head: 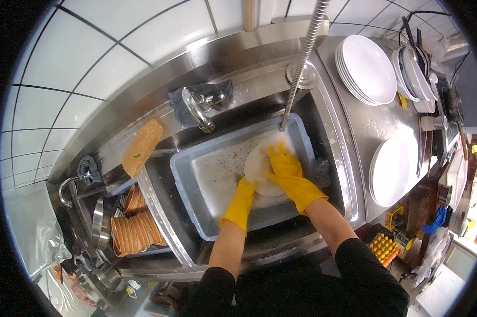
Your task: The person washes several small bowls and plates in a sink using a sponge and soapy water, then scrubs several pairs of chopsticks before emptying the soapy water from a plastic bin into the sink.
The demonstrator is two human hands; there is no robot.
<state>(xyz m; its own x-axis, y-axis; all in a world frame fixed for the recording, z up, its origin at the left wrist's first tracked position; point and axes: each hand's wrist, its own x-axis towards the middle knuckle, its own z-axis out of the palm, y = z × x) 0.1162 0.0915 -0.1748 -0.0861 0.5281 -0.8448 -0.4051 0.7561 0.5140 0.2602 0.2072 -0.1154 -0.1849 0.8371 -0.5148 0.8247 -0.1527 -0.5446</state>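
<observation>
Both my hands wear yellow rubber gloves and are over a grey-blue plastic tub (185, 186) set in a steel sink. A white plate (254, 162), blurred in places, is at the tub's right side over cloudy, foamy water (212, 178) with dark specks. My left hand (246, 194) grips the plate's near left edge. Across the plate's right part lies my right hand (285, 162), blurred, its fingers pointing away from me. Whether anything is under its palm is hidden. A ribbed metal hose (298, 75) hangs down into the tub's far right corner.
A chrome faucet (197, 109) and a tan loofah-like pad (142, 148) are on the sink's back and divider. Brown bowls (137, 233) fill the left basin. Stacked white plates (367, 69) and more white plates (393, 172) stand on the right steel counter. A steel scrubber (322, 173) lies beside the tub.
</observation>
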